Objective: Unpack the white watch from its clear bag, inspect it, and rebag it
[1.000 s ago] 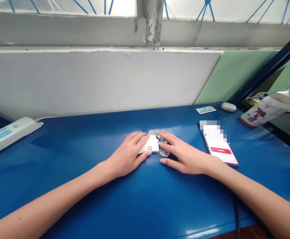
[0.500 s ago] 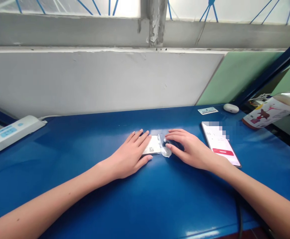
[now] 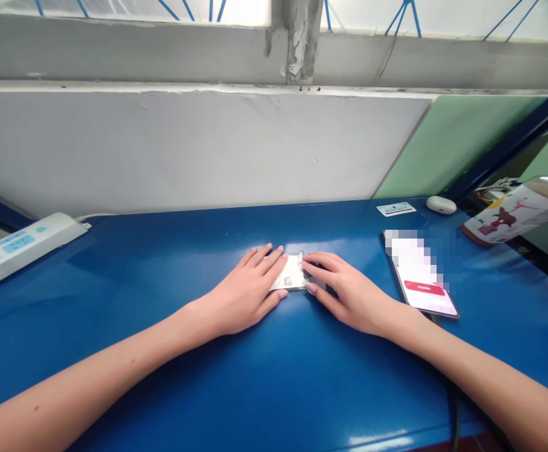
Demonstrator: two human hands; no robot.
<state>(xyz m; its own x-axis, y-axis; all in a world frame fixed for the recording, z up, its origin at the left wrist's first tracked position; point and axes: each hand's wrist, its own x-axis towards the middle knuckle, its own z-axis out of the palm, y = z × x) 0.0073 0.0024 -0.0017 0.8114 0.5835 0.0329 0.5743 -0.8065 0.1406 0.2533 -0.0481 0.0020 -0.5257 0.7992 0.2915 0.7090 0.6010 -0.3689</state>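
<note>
- Near edge, 5 o'clock: a dark cable runs under the right forearm, up toward the phone.
- Left hand is down flat, palm on the blue surface, fingers straight. Its grip is released, with the fingertips resting on the left part of the white card.
- The white card lies flat at mid-surface, right between the two hands, a small grey printed mark on its face.
- Right hand sits at 3 o'clock of the card, fingers bent, tips touching the card's right edge. What's under those fingers is hidden, so I cannot tell if the grip has closed on anything.
- At 3 o'clock of the right hand, just beside it: a phone, face up, screen lit with a red bar.
- Farther out at 1 o'clock: a small label lies flat, with a white case near it.
- At 2 o'clock, a printed bottle is tilted over.
- Far left, 10 o'clock: a white power strip.
</note>
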